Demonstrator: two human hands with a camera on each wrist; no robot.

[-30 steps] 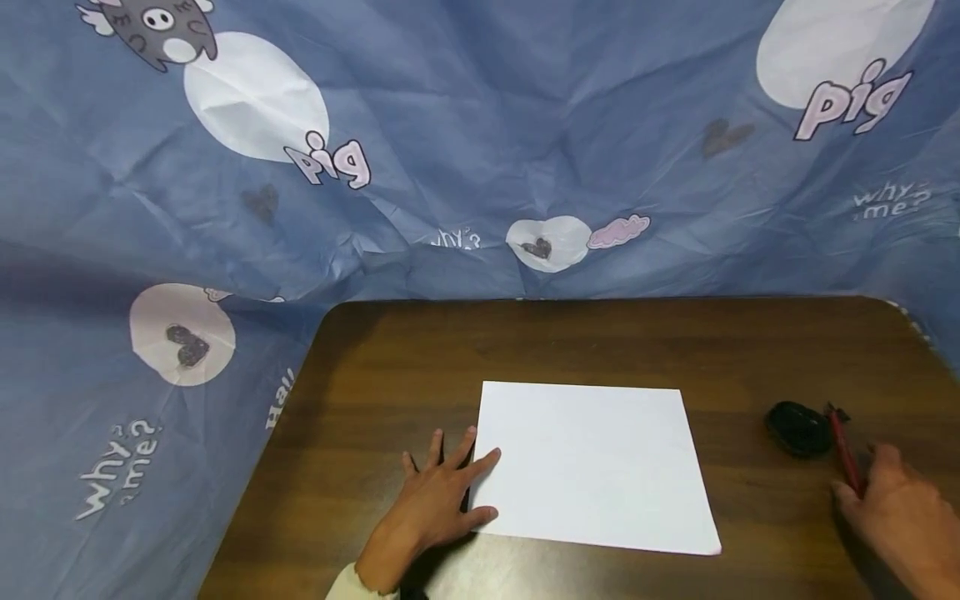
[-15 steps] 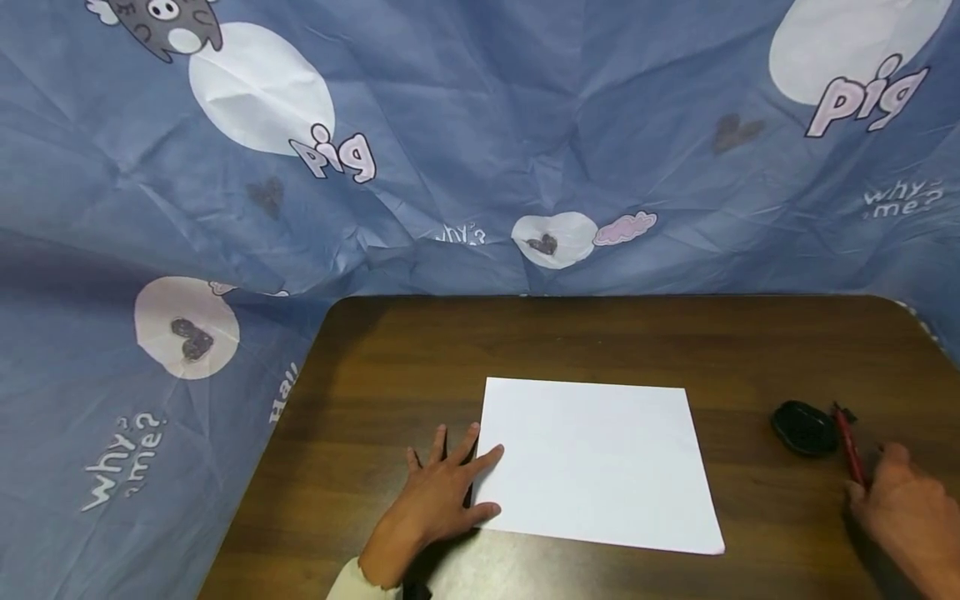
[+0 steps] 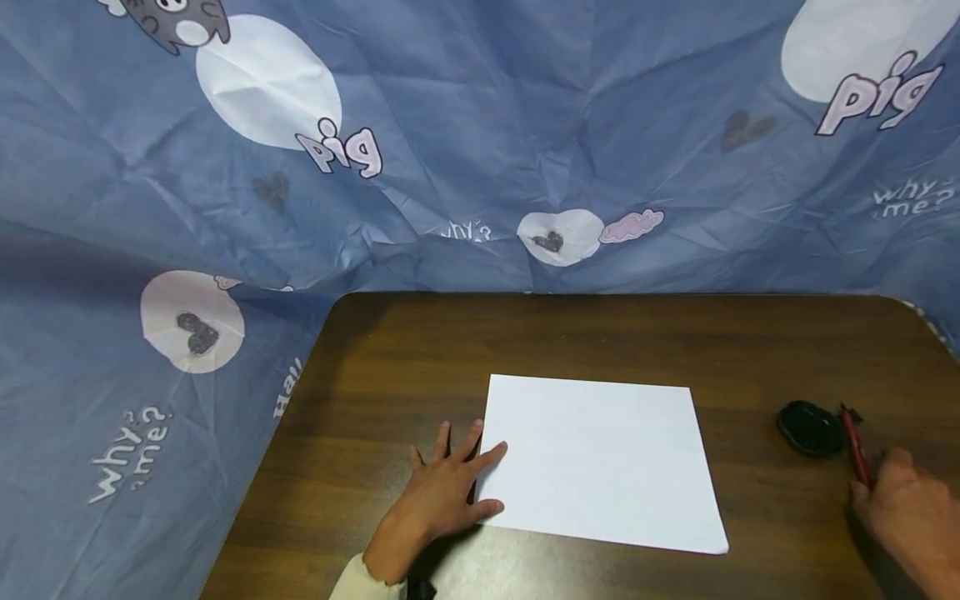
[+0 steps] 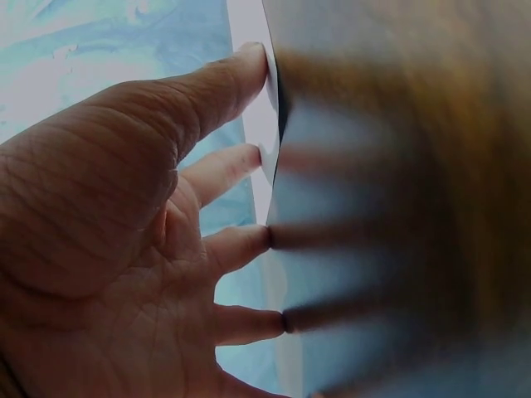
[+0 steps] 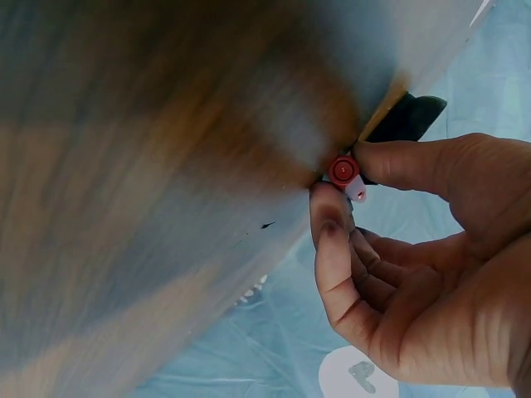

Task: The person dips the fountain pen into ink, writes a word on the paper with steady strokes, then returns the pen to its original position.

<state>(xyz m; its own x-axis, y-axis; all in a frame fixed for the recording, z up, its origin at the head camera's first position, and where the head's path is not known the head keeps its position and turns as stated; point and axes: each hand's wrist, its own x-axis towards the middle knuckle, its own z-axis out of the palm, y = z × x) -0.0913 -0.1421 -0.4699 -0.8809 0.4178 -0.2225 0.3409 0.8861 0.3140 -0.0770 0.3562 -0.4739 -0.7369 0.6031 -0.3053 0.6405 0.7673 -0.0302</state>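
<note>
My left hand (image 3: 442, 492) lies spread at the left edge of a white sheet of paper (image 3: 603, 462), its thumb and index fingertip on the sheet. In the left wrist view its fingers (image 4: 236, 249) are stretched out, fingertips down on the paper and the table. At the right, my right hand (image 3: 911, 508) pinches the near end of a slim red pen-shaped stick (image 3: 856, 450) with a dark far end. The right wrist view shows the stick's round red end (image 5: 343, 170) between thumb and index finger. A dark, shallow oval dish (image 3: 811, 428) sits just left of the stick.
Everything stands on a brown wooden table (image 3: 600, 333) with rounded far corners. Blue cloth (image 3: 450, 125) printed with pigs, hearts and words hangs behind the table and along its left side.
The whole head view has shifted slightly right and up. My right hand keeps near the red stick's near end, its thumb now closer against it. The left hand and paper stay together.
</note>
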